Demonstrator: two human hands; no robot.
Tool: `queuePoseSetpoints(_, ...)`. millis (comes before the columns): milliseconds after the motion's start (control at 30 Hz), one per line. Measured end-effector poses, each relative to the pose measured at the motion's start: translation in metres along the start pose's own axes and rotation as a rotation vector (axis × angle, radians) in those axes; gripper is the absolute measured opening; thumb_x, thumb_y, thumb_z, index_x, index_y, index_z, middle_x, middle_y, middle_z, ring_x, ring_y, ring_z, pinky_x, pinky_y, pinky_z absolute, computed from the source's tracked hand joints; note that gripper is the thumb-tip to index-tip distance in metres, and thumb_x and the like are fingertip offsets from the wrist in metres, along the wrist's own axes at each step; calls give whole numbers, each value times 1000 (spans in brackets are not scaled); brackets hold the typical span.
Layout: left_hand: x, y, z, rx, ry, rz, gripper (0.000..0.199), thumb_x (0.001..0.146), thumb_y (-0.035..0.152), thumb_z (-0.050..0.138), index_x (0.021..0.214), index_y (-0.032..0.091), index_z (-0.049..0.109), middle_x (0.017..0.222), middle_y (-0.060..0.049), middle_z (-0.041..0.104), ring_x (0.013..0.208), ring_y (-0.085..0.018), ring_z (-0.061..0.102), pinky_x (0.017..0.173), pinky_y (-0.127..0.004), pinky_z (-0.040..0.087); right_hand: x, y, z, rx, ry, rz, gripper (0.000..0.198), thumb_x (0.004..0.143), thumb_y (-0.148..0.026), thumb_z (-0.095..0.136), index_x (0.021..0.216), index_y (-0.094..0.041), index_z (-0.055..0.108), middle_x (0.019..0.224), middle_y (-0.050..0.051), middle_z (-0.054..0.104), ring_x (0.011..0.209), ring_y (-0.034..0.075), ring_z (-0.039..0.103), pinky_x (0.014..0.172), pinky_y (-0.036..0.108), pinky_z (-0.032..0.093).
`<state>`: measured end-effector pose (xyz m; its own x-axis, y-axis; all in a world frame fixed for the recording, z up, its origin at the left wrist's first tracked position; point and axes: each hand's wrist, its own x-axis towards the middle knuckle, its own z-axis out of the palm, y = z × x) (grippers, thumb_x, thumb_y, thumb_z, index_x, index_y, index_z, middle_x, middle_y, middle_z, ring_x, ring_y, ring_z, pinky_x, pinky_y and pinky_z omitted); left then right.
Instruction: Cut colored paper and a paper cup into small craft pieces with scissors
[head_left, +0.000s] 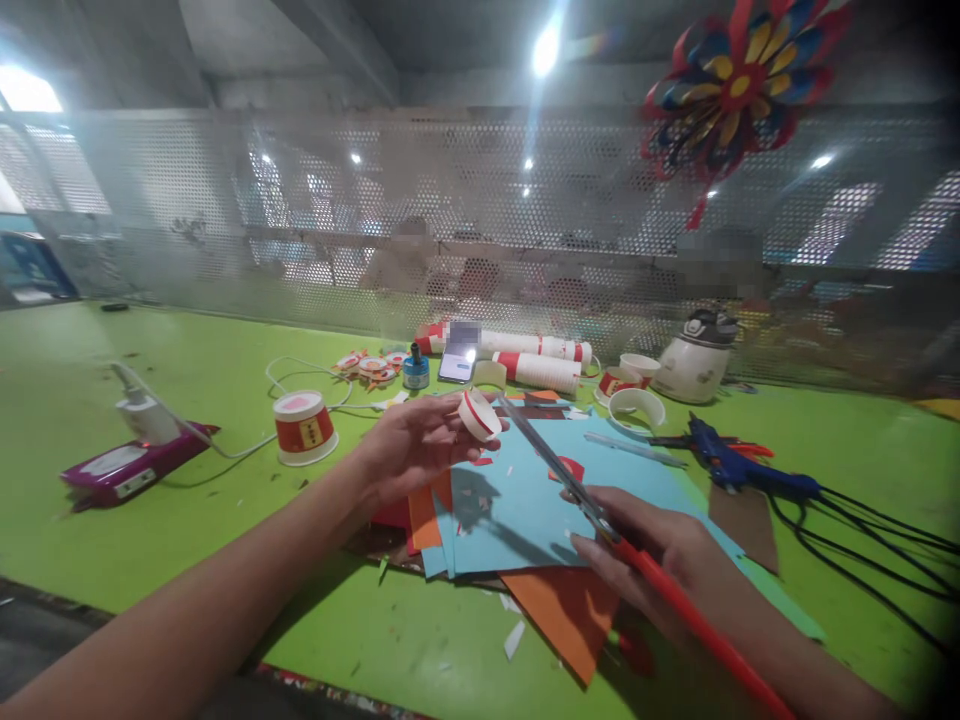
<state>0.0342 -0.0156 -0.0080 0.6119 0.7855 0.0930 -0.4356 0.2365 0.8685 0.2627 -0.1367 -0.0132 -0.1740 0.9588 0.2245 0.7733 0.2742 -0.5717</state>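
Light-blue paper sheet [525, 545], bearing red paper scraps [482, 461]. Above it, hands apart: left hand [420, 445] pinching white, red-striped paper-cup ring [475, 416]; right hand [652, 540] gripping red-handled metal scissors [628, 552]. Cutting apparently underway; remainder unclear. Left of sheet: red-and-white paper cup [304, 430], seemingly uncut.

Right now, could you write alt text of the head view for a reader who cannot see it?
A person's left hand holds a red-striped white ring, and the right hand points red-handled scissors at it, over light-blue paper on a green table. An upturned red-and-white cup stands at left; a blue glue gun lies at right.
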Motion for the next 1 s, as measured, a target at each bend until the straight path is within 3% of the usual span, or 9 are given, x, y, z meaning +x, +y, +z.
queuePoseSetpoints(100, 0, -1, -1, 23, -23, 9, 30, 84, 27, 53, 105, 9, 64, 99, -15, 68, 81, -18, 65, 64, -25, 49, -1, -2, 1, 1, -25, 3, 32, 86, -35, 51, 113, -20, 60, 64, -3, 63, 54, 15, 58, 50, 24, 46)
queuePoseSetpoints(233, -2, 1, 0, 54, -58, 25, 27, 83, 24, 57, 106, 12, 64, 96, -11, 68, 77, -15, 64, 61, -22, 48, -1, 0, 2, -14, -14, -3, 33, 85, -35, 54, 114, -20, 61, 62, -3, 63, 51, 15, 59, 49, 24, 48)
queuePoseSetpoints(400, 0, 5, 2, 15, 54, 22, 29, 86, 30, 51, 95, 7, 65, 89, -14, 70, 73, -17, 65, 64, -25, 49, -1, 10, 2, -11, 55, -37, 33, 85, -39, 51, 110, -20, 61, 58, -1, 65, 52, 18, 63, 43, 24, 46)
queuePoseSetpoints(533, 3, 4, 0, -42, 38, -41, 35, 85, 37, 49, 95, 7, 64, 85, -16, 70, 72, -18, 65, 64, -26, 48, -1, 14, 1, -143, 166, -44, 33, 84, -38, 53, 109, -19, 61, 64, -1, 66, 52, 17, 60, 48, 24, 49)
queuePoseSetpoints(633, 5, 2, -3, -43, 14, -72, 39, 85, 41, 48, 92, 7, 65, 80, -15, 70, 68, -18, 64, 60, -25, 46, 0, 15, 1, -235, 151, -77, 33, 84, -37, 54, 109, -18, 62, 61, -2, 63, 50, 16, 58, 48, 24, 49)
queuePoseSetpoints(700, 5, 2, -5, -36, 7, -78, 41, 85, 43, 47, 89, 6, 65, 77, -14, 69, 66, -17, 63, 58, -24, 45, 1, 15, 1, -234, 102, -66, 36, 85, -38, 52, 113, -17, 61, 67, 0, 67, 56, 18, 62, 52, 26, 52)
queuePoseSetpoints(833, 5, 4, -5, -42, 17, -50, 41, 85, 43, 47, 89, 6, 65, 75, -13, 68, 64, -16, 61, 58, -24, 44, 0, 13, 0, -151, 6, -12, 37, 88, -41, 49, 118, -23, 60, 103, 6, 71, 91, 24, 67, 74, 31, 56)
queuePoseSetpoints(900, 5, 5, -5, -53, 32, -37, 38, 85, 40, 47, 90, 7, 65, 75, -13, 68, 65, -16, 61, 59, -24, 44, -1, 10, -1, -122, -28, -21, 34, 88, -42, 49, 114, -25, 62, 108, 6, 70, 100, 26, 65, 81, 33, 55)
queuePoseSetpoints(1000, 6, 3, -6, -56, 41, -43, 37, 85, 40, 47, 88, 7, 64, 75, -12, 68, 64, -16, 61, 59, -24, 43, -2, 7, -2, -110, -58, -28, 33, 88, -41, 50, 114, -26, 63, 107, 6, 71, 98, 28, 67, 78, 34, 56)
